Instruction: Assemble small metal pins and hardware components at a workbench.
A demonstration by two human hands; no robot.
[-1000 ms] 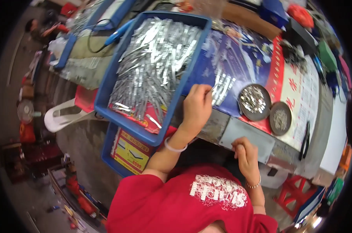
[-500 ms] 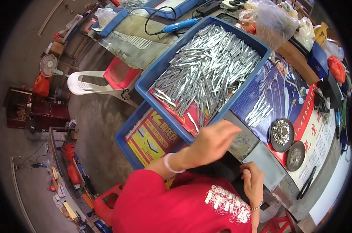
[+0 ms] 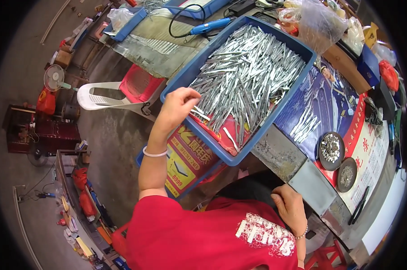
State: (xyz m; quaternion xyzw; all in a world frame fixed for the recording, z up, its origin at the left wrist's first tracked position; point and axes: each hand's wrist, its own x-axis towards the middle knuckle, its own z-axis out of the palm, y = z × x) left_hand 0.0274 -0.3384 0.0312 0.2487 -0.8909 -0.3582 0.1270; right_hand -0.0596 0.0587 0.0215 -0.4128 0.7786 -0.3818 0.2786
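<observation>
My left hand (image 3: 181, 104), with a white bangle at the wrist, hangs over the near left edge of a large blue tray (image 3: 265, 131). Its fingers are curled together; anything between them is hidden. Just beside the fingertips, a few slim strips (image 3: 200, 113) lie apart from the big heap of long, thin silvery metal pieces (image 3: 248, 74) in the tray. My right hand (image 3: 289, 206), with a beaded bracelet, is low beside the bench edge, near a flat grey metal plate (image 3: 312, 188). Its fingers are bent inward, and I cannot see what they hold, if anything.
Two dark round dishes (image 3: 322, 157) of small metal bits stand at the right on a printed sheet, near more silvery strips (image 3: 306, 127). Black-handled pliers (image 3: 359, 207) lie beyond. A second blue tray (image 3: 185, 191) sits below; a corded blue tool (image 3: 210, 27) lies behind.
My left hand has swung left and away from me, from near the bench edge to the tray's near left corner. My right hand has shifted slightly and stays by the bench edge.
</observation>
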